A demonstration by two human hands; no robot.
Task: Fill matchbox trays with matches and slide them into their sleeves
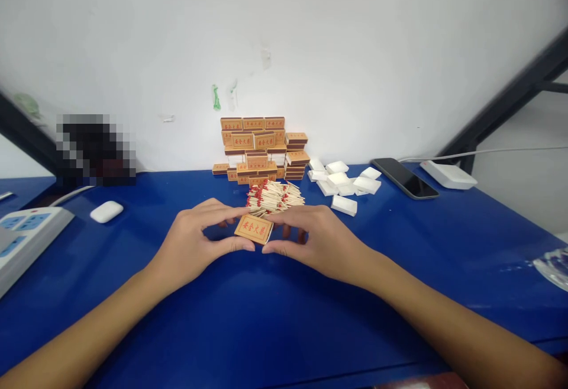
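Observation:
Between my two hands is a matchbox (254, 229) with a tan face and red lettering. My left hand (195, 232) grips its left side with thumb and fingers. From the other side, my right hand (313, 235) pinches the right end, where a thin white edge shows. Just behind the box lies a heap of loose red-tipped matches (275, 195). Farther back, a stack of matchboxes (255, 149) stands against the wall. Right of that stack lies a loose pile of small white box trays (339, 182).
A dark phone (404, 178) and a white flat device (448, 174) with a cable lie at the back right. On the left are a white earphone case (106, 212) and a power strip (38, 241). The blue tabletop (248, 324) runs to the wall, with dark metal posts at both sides.

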